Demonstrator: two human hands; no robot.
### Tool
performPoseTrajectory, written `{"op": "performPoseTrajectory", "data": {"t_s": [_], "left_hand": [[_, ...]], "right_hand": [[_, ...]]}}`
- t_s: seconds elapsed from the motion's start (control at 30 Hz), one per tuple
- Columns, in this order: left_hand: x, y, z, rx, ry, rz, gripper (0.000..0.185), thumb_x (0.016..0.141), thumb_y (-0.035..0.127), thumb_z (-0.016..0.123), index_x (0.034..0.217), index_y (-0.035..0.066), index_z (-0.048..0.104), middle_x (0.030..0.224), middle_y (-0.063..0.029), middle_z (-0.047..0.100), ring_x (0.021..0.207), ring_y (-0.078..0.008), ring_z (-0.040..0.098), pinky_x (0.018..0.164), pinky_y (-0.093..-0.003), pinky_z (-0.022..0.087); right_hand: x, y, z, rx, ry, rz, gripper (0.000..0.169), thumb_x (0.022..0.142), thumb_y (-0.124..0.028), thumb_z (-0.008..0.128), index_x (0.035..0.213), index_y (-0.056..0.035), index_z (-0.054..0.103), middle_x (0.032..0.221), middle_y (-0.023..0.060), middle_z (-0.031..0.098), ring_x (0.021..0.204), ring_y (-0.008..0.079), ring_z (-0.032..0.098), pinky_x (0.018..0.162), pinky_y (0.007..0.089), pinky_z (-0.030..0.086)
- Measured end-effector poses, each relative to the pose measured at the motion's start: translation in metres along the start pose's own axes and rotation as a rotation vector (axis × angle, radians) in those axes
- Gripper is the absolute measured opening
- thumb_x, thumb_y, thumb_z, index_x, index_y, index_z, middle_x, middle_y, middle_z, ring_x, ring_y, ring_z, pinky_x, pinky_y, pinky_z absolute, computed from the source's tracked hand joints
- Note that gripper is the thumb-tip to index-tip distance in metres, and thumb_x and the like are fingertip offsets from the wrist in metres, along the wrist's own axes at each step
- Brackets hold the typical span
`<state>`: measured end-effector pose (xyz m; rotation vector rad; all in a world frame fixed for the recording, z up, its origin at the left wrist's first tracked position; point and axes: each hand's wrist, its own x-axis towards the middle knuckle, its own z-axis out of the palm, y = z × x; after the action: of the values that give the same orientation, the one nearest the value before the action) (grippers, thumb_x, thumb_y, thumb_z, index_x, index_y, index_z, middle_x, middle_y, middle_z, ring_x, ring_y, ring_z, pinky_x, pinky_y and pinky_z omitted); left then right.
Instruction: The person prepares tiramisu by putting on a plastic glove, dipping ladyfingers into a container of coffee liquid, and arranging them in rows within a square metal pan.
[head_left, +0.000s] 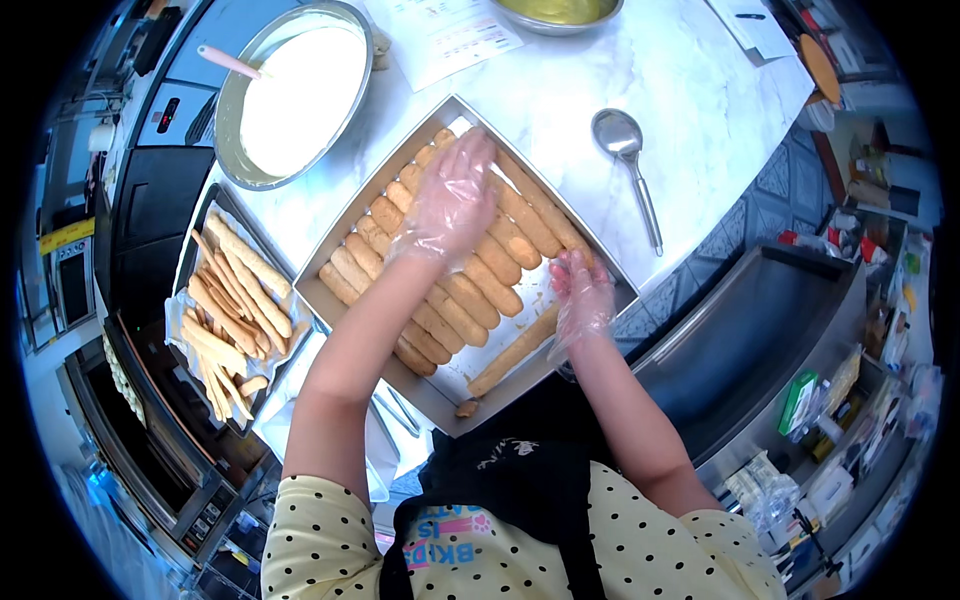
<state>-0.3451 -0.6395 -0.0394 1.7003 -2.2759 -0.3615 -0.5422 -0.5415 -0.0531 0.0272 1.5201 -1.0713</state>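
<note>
A square baking tin stands before me, its near corner towards my body. Rows of ladyfinger biscuits lie side by side on its white base. My left hand, in a clear plastic glove, is palm down over the biscuits, fingertips near the far corner; whatever is under it is hidden. My right hand, also gloved, has its fingertips on the near end of a long ladyfinger along the right wall. A separate ladyfinger lies along the near right wall, and a small broken piece sits in the near corner.
Left of the tin, a paper-lined tray holds loose ladyfingers. A metal bowl of white cream with a pink-handled utensil stands far left. Behind are a printed sheet and a bowl; a metal ladle lies right.
</note>
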Motion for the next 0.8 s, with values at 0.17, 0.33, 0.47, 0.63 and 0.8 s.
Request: {"op": "performPoseTrajectory", "data": {"t_s": [0.17, 0.33, 0.47, 0.63, 0.8], "left_hand": [[0.025, -0.029, 0.024, -0.239, 0.040, -0.282, 0.055, 0.093, 0.017, 0.061, 0.141, 0.000, 0.042, 0.141, -0.0204, 0.052, 0.129, -0.0363, 0.050, 0.110, -0.0441, 0.040], [0.042, -0.015, 0.009, -0.098, -0.054, -0.403, 0.044, 0.094, 0.016, 0.061, 0.132, 0.000, 0.047, 0.121, -0.0200, 0.066, 0.117, -0.0336, 0.059, 0.100, -0.0432, 0.046], [0.039, -0.023, 0.011, -0.196, 0.105, -0.409, 0.034, 0.096, 0.022, 0.061, 0.126, 0.009, 0.052, 0.114, -0.0174, 0.067, 0.104, -0.0367, 0.065, 0.089, -0.0455, 0.052], [0.038, -0.014, -0.009, -0.261, 0.101, -0.481, 0.027, 0.099, 0.018, 0.057, 0.125, 0.010, 0.053, 0.121, -0.0155, 0.066, 0.111, -0.0369, 0.063, 0.090, -0.0453, 0.050], [0.014, 0.004, 0.000, -0.149, 0.262, -0.300, 0.024, 0.098, 0.014, 0.057, 0.121, 0.007, 0.055, 0.113, -0.0190, 0.067, 0.106, -0.0366, 0.065, 0.088, -0.0432, 0.052]], "right_hand": [[0.016, 0.008, 0.001, 0.015, 0.029, 0.021, 0.025, 0.098, -0.023, 0.067, 0.115, -0.0080, 0.057, 0.095, 0.0032, 0.069, 0.078, 0.0097, 0.064, 0.070, 0.0229, 0.052], [0.021, 0.009, -0.001, -0.036, 0.023, 0.010, 0.026, 0.098, -0.025, 0.066, 0.115, -0.0071, 0.056, 0.092, 0.0039, 0.069, 0.071, 0.0099, 0.064, 0.063, 0.0227, 0.052], [0.017, 0.002, 0.005, -0.062, -0.024, 0.041, 0.027, 0.098, -0.026, 0.066, 0.114, -0.0069, 0.057, 0.089, 0.0056, 0.069, 0.068, 0.0112, 0.064, 0.061, 0.0231, 0.052], [0.023, 0.003, 0.019, 0.002, -0.069, 0.126, 0.028, 0.097, -0.026, 0.067, 0.114, -0.0067, 0.056, 0.085, 0.0068, 0.068, 0.065, 0.0131, 0.064, 0.059, 0.0248, 0.053], [0.033, 0.008, 0.019, 0.061, -0.106, 0.132, 0.030, 0.095, -0.027, 0.070, 0.113, -0.0062, 0.056, 0.082, 0.0080, 0.068, 0.061, 0.0146, 0.063, 0.057, 0.0267, 0.053]]}}
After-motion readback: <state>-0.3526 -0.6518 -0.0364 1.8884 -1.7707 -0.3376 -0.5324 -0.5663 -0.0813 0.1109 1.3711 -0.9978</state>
